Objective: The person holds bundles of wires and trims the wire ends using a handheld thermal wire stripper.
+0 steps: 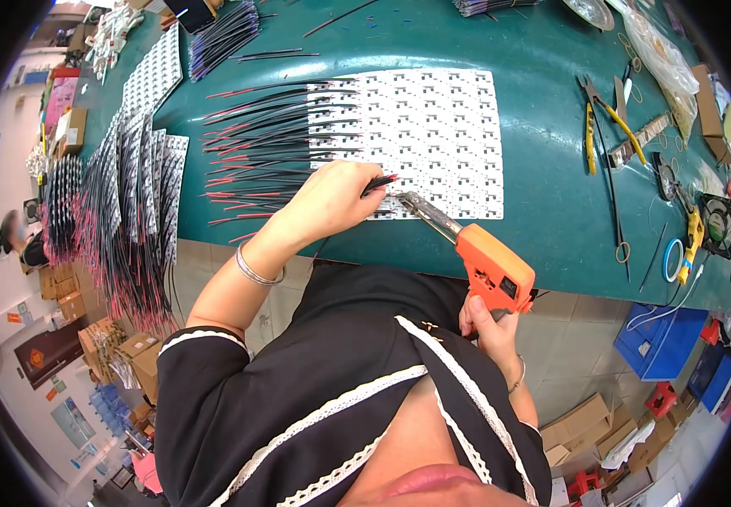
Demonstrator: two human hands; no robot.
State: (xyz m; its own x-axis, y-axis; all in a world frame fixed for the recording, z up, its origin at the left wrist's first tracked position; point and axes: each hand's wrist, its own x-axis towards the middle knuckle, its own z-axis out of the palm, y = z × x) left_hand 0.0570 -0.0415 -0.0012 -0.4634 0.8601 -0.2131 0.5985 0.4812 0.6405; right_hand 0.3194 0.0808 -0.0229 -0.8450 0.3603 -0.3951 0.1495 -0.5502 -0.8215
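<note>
My left hand (342, 196) pinches a small bunch of black wires (379, 183) with red tips, just above the lower part of a white circuit board panel (441, 118). My right hand (492, 325) is wrapped round the handle of an orange soldering gun (494, 266). Its metal tip points up and left, close to the wire ends in my left hand; whether it touches them I cannot tell. Many black-and-red wires (255, 144) lie in rows along the panel's left side, their free ends pointing left.
Wired panels (133, 186) hang over the table's left edge. Bundles of wires (226, 38) lie at the back left. Yellow-handled pliers (593, 110), a small fan (717, 224) and a plastic bag (665, 63) are on the right. A blue bin (661, 342) stands below the green table (551, 228).
</note>
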